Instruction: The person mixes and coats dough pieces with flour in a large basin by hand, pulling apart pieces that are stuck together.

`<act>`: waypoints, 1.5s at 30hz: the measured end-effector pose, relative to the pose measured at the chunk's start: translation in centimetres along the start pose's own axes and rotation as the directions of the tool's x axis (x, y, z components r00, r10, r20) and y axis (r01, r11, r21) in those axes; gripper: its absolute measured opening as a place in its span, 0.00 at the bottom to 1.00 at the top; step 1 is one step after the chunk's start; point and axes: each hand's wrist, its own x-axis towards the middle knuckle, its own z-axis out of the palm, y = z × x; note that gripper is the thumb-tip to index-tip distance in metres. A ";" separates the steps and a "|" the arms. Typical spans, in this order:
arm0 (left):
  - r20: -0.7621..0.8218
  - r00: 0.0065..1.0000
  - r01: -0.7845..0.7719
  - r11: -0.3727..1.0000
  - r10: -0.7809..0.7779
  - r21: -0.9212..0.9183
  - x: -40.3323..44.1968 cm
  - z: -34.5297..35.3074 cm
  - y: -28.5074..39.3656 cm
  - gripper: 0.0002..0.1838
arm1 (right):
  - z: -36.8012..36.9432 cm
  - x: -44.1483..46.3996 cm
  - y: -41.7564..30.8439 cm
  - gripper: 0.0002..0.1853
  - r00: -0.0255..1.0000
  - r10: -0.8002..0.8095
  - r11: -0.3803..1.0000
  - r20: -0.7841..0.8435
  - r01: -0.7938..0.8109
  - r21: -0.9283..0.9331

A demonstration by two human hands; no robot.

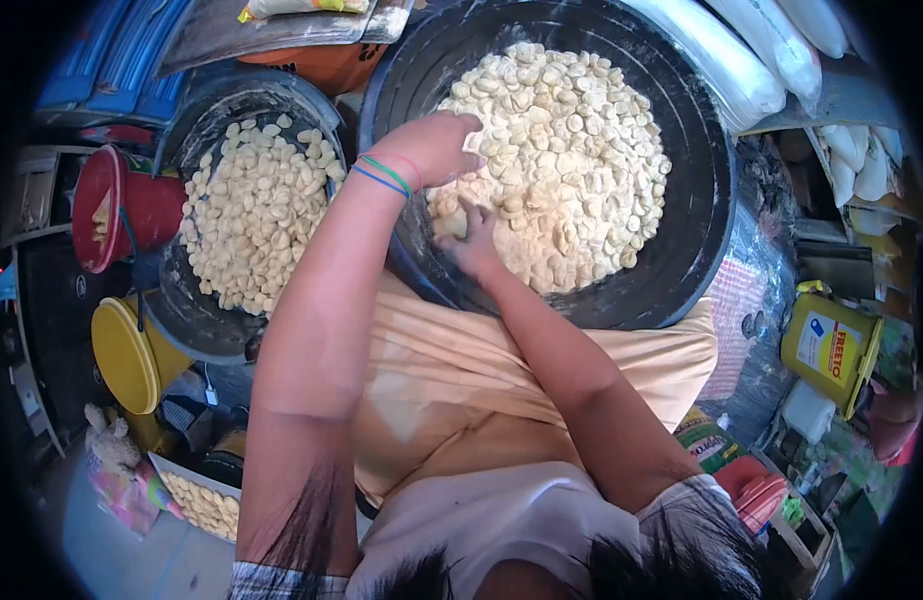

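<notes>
A large black basin (704, 190) in front of me holds many small, round, flattened pale dough pieces (582, 130) dusted with light flour (527, 255). My left hand (437, 150), with coloured bands at the wrist, hovers over the basin's left part. Its fingertips point right with a gap between them, and no piece shows in them. Just below it, my right hand (474, 240) is low at the basin's near-left side, finger and thumb curled round a pale lump of dough (450, 228). Part of that lump is hidden by the fingers.
Left of the basin stands a dark tub (187, 310) with more dough pieces. A red bucket (132, 210) and a yellow bucket (132, 355) are beside it. White filled sacks (727, 60) lie at the back right. A yellow container (830, 340) stands at the right.
</notes>
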 end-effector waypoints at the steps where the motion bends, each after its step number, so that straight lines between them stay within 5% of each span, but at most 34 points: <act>1: -0.010 1.000 -0.017 1.000 0.017 -0.004 0.0 0.1 -0.2 0.28 | 0.1 -0.5 -0.1 0.36 0.988 -0.132 0.979 -0.082 0.143 0.145; 3: -0.039 0.998 -0.047 0.999 0.047 0.011 -0.2 -0.2 -0.4 0.29 | -1.7 2.1 5.2 0.39 0.948 -0.177 0.979 -0.265 0.143 -0.145; 4: -0.058 0.997 -0.059 0.998 0.060 0.022 -0.5 -0.2 -0.5 0.29 | -4.5 3.0 5.6 0.42 0.955 0.104 0.844 -0.277 -0.232 -0.484; 5: -0.083 0.994 -0.068 0.997 0.071 0.033 -0.9 -0.4 -0.6 0.29 | -6.0 2.6 7.4 0.41 0.876 0.134 0.887 -0.462 -0.315 -0.339; 7: -0.103 0.992 -0.068 0.997 0.070 0.024 -1.5 -1.1 -0.9 0.29 | -7.9 1.9 11.2 0.36 0.826 0.317 0.887 -0.466 -0.432 -0.164; 10: -0.100 0.994 -0.035 0.999 0.037 0.028 -2.7 -1.5 -1.3 0.29 | -7.2 2.0 12.5 0.31 0.946 0.177 0.891 -0.270 -0.271 -0.365; 11: -0.102 0.994 -0.024 0.999 0.028 0.043 -2.9 -1.9 -1.1 0.29 | -7.8 2.0 12.4 0.27 0.992 0.118 0.817 -0.050 -0.126 -0.562; 14: -0.144 0.989 -0.019 1.000 0.021 0.019 -4.4 -2.0 -0.6 0.29 | -9.5 0.4 11.3 0.28 0.991 0.099 0.893 -0.093 -0.130 -0.432; 15: -0.169 0.985 -0.028 0.999 0.032 0.027 -5.1 -2.3 -0.4 0.29 | -9.1 0.9 14.1 0.30 0.964 -0.043 0.939 -0.261 -0.051 -0.340; 16: -0.193 0.980 -0.035 0.999 0.040 0.030 -5.8 -2.2 0.0 0.29 | -10.1 1.0 14.3 0.31 0.965 0.047 0.989 -0.260 -0.082 -0.126; 18: -0.238 0.971 -0.024 0.999 0.030 0.030 -6.9 -1.6 0.5 0.29 | -10.2 1.2 15.8 0.33 0.927 0.130 0.902 -0.352 -0.258 -0.346; 21: -0.285 0.959 0.018 0.998 -0.001 0.057 -8.8 -0.2 2.2 0.28 | -9.4 1.6 17.5 0.35 0.990 -0.008 0.862 -0.143 -0.066 -0.502; 24: -0.289 0.957 0.032 0.996 -0.005 0.089 -10.4 0.9 5.0 0.27 | -9.5 2.4 17.0 0.41 0.973 0.105 0.931 0.208 -0.023 -0.365; 25: -0.270 0.963 0.041 0.997 -0.022 0.065 -10.6 1.0 6.5 0.27 | -9.7 2.0 16.9 0.44 0.966 0.132 0.963 0.221 -0.072 -0.260; 28: -0.111 0.992 0.062 0.995 -0.054 0.075 -9.6 1.6 8.6 0.27 | -9.4 -1.9 12.7 0.41 0.995 0.091 0.818 -0.040 -0.098 -0.567; 34: 0.042 0.996 0.072 0.993 -0.076 0.098 -3.3 3.5 5.8 0.28 | -9.2 -1.1 11.6 0.44 0.931 0.066 0.833 0.359 0.147 -0.533; 38: 0.053 0.998 0.038 0.995 -0.043 0.093 -1.5 4.1 5.0 0.28 | -8.6 0.0 13.3 0.41 0.963 0.194 0.889 0.185 -0.093 -0.449; 41: 0.085 0.996 0.006 0.996 -0.014 0.092 -1.4 4.1 4.8 0.28 | -8.9 -1.4 11.1 0.43 0.968 0.038 0.769 0.247 0.130 -0.626; 44: 0.099 0.995 0.017 0.997 -0.025 0.076 -1.6 3.3 4.6 0.27 | -8.7 0.3 12.5 0.45 0.912 0.060 0.827 0.405 0.181 -0.532; 45: 0.098 0.995 0.028 0.997 -0.034 0.066 -1.5 3.5 4.2 0.27 | -8.9 0.5 12.3 0.45 0.913 0.117 0.890 0.391 0.079 -0.450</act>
